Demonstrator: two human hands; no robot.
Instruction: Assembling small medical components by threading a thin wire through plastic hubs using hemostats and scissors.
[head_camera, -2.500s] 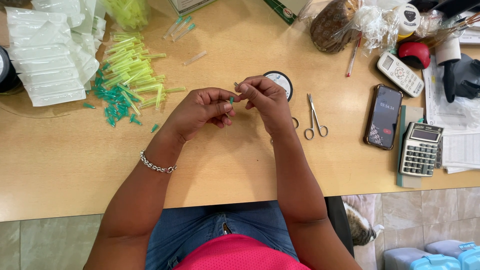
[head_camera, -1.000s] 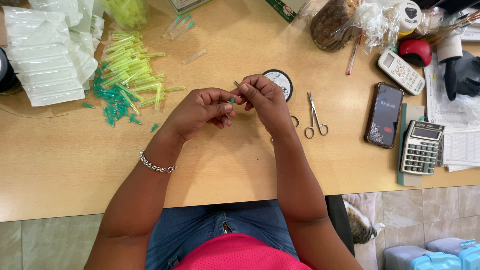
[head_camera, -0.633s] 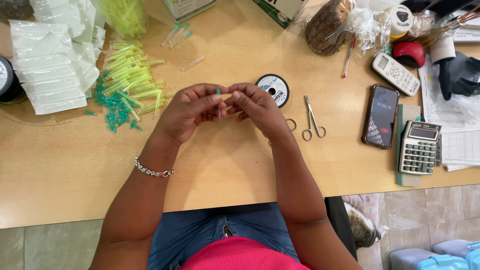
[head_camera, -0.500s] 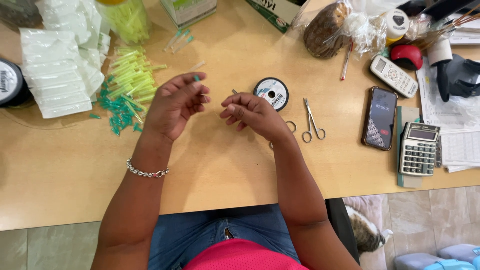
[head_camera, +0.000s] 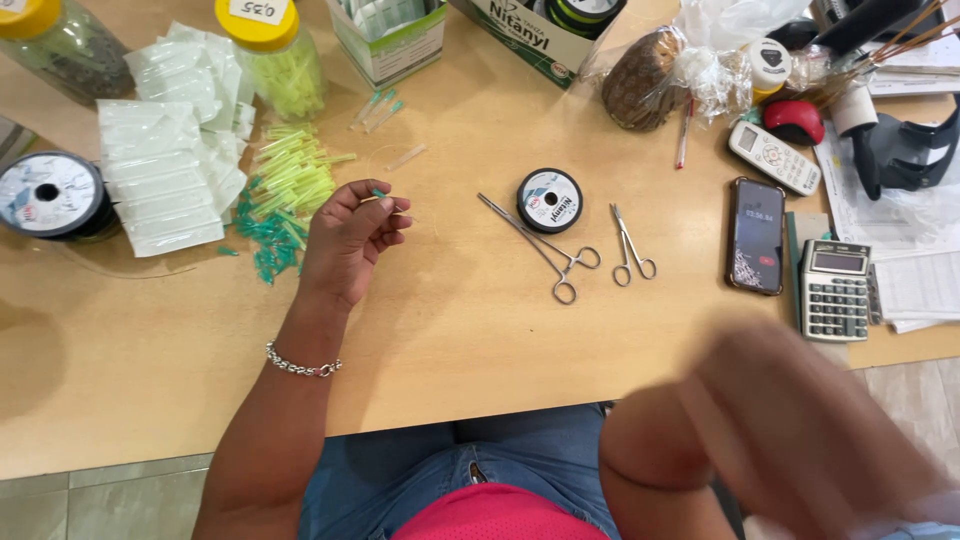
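My left hand (head_camera: 350, 235) hovers over the wooden table (head_camera: 450, 330) with its fingers curled, pinching a small green tube piece (head_camera: 379, 193) at the fingertips. Just left of it lies a pile of yellow-green and teal tube pieces (head_camera: 285, 195). My right hand (head_camera: 800, 430) is raised close to the camera at the lower right, blurred, off the table; what it holds cannot be made out. Thin forceps (head_camera: 540, 245) and small scissors (head_camera: 630, 245) lie on the table beside a black line spool (head_camera: 549, 200).
Clear packets (head_camera: 165, 170), a big spool (head_camera: 50, 195) and two yellow-lidded jars (head_camera: 275, 55) sit at the left. Boxes (head_camera: 390, 35) stand at the back. A phone (head_camera: 757, 248), calculator (head_camera: 835, 290), remote (head_camera: 772, 157) and papers (head_camera: 915, 250) fill the right side.
The hands were together over the table working a small piece. They have parted: the left stays with the green piece, the right has swung down and toward the camera. The view shifted.
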